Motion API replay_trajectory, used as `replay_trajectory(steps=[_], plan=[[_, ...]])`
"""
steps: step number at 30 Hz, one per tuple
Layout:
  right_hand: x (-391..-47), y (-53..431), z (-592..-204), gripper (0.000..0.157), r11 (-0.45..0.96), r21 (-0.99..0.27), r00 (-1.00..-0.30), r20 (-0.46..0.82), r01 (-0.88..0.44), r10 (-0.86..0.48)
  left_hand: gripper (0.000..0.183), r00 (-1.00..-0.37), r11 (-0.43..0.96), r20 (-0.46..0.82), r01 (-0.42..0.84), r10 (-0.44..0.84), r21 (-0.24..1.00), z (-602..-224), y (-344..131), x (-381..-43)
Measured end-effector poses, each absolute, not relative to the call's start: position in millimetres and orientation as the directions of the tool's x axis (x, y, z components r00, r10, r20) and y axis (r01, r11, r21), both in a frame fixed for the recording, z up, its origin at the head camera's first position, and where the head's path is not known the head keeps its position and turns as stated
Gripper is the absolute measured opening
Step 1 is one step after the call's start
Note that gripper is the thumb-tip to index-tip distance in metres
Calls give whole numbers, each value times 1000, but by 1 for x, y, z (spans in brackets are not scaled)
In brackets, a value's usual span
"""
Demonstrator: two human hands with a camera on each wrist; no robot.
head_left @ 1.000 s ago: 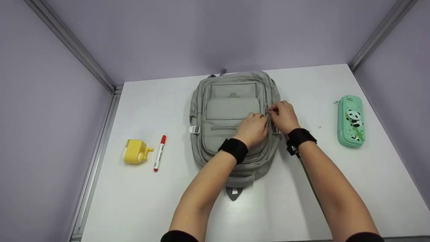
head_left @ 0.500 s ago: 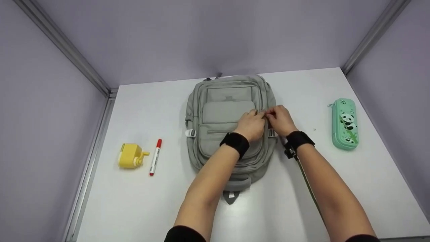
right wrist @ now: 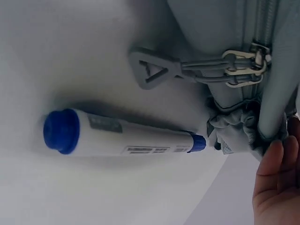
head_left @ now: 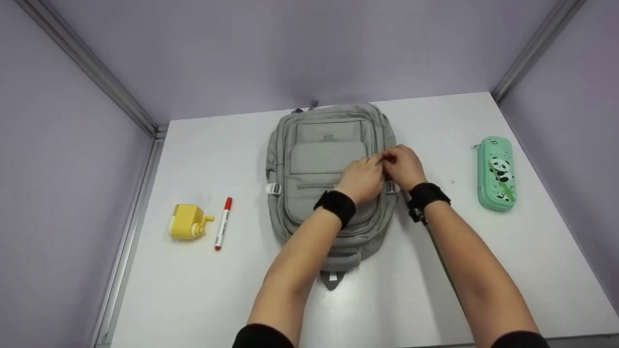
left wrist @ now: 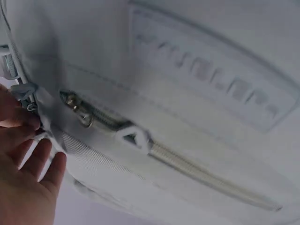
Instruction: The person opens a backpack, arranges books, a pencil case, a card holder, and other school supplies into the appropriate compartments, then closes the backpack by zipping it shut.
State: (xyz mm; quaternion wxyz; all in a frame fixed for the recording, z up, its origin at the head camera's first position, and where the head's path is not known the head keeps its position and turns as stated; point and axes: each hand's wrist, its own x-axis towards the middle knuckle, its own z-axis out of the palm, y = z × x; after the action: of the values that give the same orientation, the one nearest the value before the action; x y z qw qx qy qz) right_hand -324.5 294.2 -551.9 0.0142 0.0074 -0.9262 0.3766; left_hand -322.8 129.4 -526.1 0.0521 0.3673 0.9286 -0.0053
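Note:
A grey backpack (head_left: pixel 314 159) lies flat, with its front pockets facing up and its carry handle (head_left: pixel 341 261) toward me. My left hand (head_left: pixel 360 181) lies over the right part of its front, fingertips gripping fabric beside the zipper. In the left wrist view, a zipper pull (left wrist: pixel 23 90) shows just above the fingers. My right hand (head_left: pixel 405 166) is at the bag's right edge, thumb and index finger pinching at the zipper; what sits between them is hidden. A blue-capped white marker (right wrist: pixel 136 137) lies by the bag's side in the right wrist view, below a dangling triangular zipper pull (right wrist: pixel 152 68).
A yellow hand-crank pencil sharpener (head_left: pixel 187 222) and a red-capped marker (head_left: pixel 223 224) lie left of the bag. To the right is a green panda pencil case (head_left: pixel 497 174). Purple-grey walls (head_left: pixel 329 53) enclose the white table (head_left: pixel 203 299) at the back and sides.
Both hands have shifted slightly along the bag's right side, away from me, with fingertips close together. The head view has also shifted a little. The sharpener, red marker and pencil case stay in place.

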Motion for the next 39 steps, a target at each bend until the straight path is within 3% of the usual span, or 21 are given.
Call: replay_trajectory(steps=[4, 9, 14, 19, 25, 39], plan=[[-324, 297, -549, 22, 710, -704, -1000, 14, -2, 10, 48, -762, 760, -59, 630, 645, 160, -527, 130, -319], [-323, 298, -546, 19, 703, -711, -1000, 21, -8, 10, 24, -794, 789, -31, 599, 608, 134, -528, 127, -317], [-319, 299, -545, 14, 722, -691, -998, 59, -36, 7, 20, -830, 819, 1, 550, 557, 162, -530, 121, -321], [-312, 302, -546, 12, 721, -692, -997, 78, -47, 10, 12, -833, 807, 6, 538, 554, 244, -528, 119, -325], [-300, 301, -546, 11, 721, -687, -995, 98, -92, -34, 16, -844, 808, 6, 515, 536, 286, -525, 116, -328], [-275, 300, -547, 6, 795, -532, -953, 233, -293, -195, 11, -839, 796, -53, 492, 542, 352, -520, 115, -325]])
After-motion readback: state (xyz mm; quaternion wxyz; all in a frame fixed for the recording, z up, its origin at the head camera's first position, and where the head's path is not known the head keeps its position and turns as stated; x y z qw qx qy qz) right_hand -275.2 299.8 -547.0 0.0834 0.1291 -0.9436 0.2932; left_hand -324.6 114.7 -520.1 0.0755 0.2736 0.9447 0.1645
